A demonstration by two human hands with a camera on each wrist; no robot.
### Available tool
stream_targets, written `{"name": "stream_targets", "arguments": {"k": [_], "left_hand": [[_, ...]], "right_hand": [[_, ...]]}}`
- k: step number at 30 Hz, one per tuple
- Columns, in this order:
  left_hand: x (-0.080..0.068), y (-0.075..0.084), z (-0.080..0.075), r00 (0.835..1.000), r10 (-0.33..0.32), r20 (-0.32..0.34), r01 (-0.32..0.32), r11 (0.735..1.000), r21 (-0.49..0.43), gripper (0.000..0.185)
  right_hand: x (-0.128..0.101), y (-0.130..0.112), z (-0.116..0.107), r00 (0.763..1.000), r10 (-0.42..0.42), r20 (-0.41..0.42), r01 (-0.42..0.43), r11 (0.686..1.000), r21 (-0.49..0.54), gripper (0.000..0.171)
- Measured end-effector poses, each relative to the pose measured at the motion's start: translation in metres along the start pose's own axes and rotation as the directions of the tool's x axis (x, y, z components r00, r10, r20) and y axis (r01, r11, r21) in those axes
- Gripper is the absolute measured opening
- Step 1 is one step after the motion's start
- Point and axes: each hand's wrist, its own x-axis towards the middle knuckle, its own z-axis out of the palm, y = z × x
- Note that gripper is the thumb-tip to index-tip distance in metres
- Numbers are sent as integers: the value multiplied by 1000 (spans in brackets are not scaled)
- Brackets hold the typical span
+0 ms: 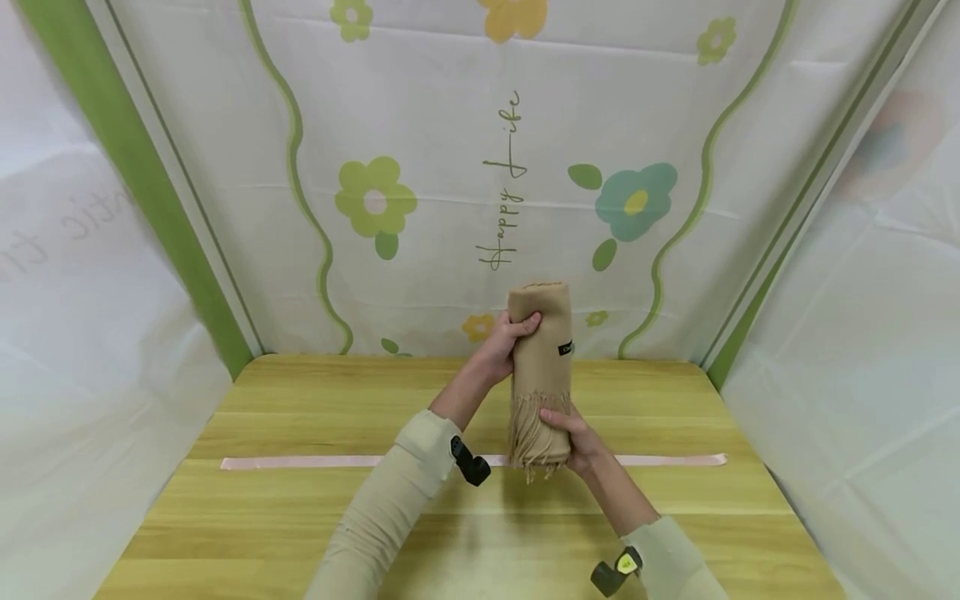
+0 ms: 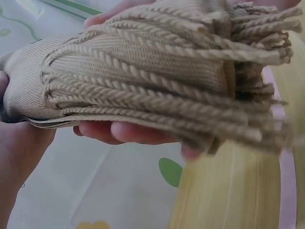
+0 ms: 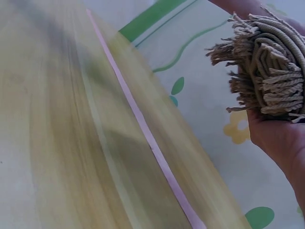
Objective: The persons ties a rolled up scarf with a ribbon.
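I've got a rolled beige scarf (image 1: 541, 367) held upright in the air above the wooden worktop (image 1: 300, 517), fringe end down, small dark label on its right side. My left hand (image 1: 504, 337) grips the roll near the top, fingers wrapped over the front. My right hand (image 1: 576, 437) cups the bottom, fingers curled round the twisted tassels (image 2: 157, 95); in the right wrist view the fringe (image 3: 267, 71) sits bunched in the palm. Under the scarf a pale pink ribbon (image 1: 315, 462) lies flat across the worktop, left to right. Behind, a white backdrop (image 1: 420, 150) with flowers and "Happy Life" lettering; white sheets on both sides.
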Motion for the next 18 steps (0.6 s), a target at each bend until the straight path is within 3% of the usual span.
{"name": "stream_targets", "arguments": {"k": [5, 9, 18], "left_hand": [[1, -3, -5, 999, 1, -40, -2, 1000, -26, 16], [1, -4, -9, 997, -6, -78, 4, 1000, -30, 17], [-1, -4, -20, 991, -3, -137, 3, 1000, 3, 19]], "right_hand": [[-1, 3, 4, 1000, 2, -4, -2, 1000, 20, 36], [0, 6, 8, 1000, 2, -29, -3, 1000, -26, 30], [6, 11, 21, 984, 2, -180, -29, 989, -145, 31]]}}
